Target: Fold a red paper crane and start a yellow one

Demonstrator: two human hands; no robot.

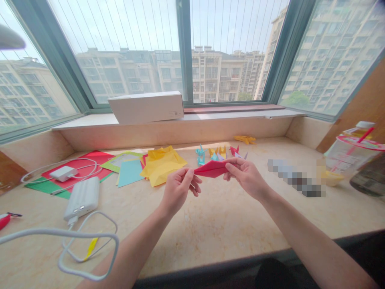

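A folded piece of red paper is held in the air above the stone sill, stretched between both hands. My left hand pinches its left tip with closed fingers. My right hand grips its right end, fingers closed over the fold. Behind the hands stand several small folded paper figures: a light blue one, yellow and blue ones, a red one. A yellow folded figure lies farther back near the wall.
Crumpled yellow paper and flat red, green and blue sheets lie at left. A white power bank with cable, a white charger, a white box on the ledge, and a plastic cup at right.
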